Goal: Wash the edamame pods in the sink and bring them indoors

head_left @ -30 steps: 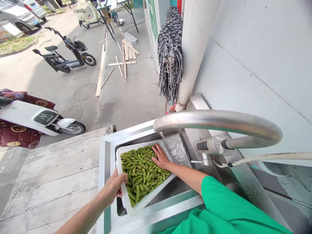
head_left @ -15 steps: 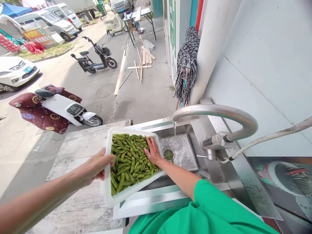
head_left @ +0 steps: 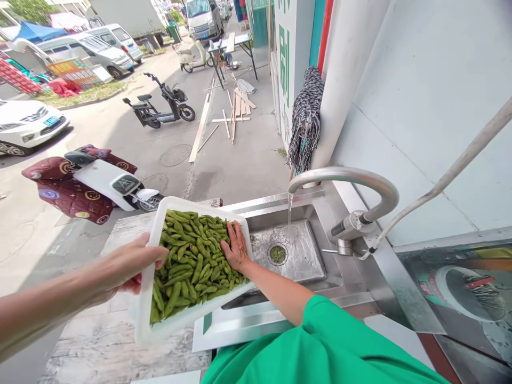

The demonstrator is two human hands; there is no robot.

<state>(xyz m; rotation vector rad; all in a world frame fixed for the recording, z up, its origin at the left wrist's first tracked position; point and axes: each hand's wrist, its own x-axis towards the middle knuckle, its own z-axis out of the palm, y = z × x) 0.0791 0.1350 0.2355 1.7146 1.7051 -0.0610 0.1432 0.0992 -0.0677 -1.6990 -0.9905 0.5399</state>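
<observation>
A white plastic tub (head_left: 144,298), tilted toward the sink, is full of green edamame pods (head_left: 196,261). My left hand (head_left: 138,261) grips its left rim, thumb over the edge and fingers underneath. At the tub's right end my right hand (head_left: 237,246) lies on the pods with its fingers spread. That end of the tub reaches over the left part of the steel sink (head_left: 296,253). Water runs from the curved faucet (head_left: 348,173) into the sink, and green bits lie in the drain (head_left: 277,254).
A weathered wooden tabletop (head_left: 108,341) adjoins the sink on the left. A mop (head_left: 307,117) stands against a pipe behind the sink. On the right, a hose (head_left: 436,186) runs along the wall above a bucket (head_left: 444,293). Scooters, including a white one (head_left: 108,181), stand on the pavement.
The tub, held by my left hand, has moved left, away from the drain. My right hand has gone left with it, still on the pods. More of the sink and drain shows.
</observation>
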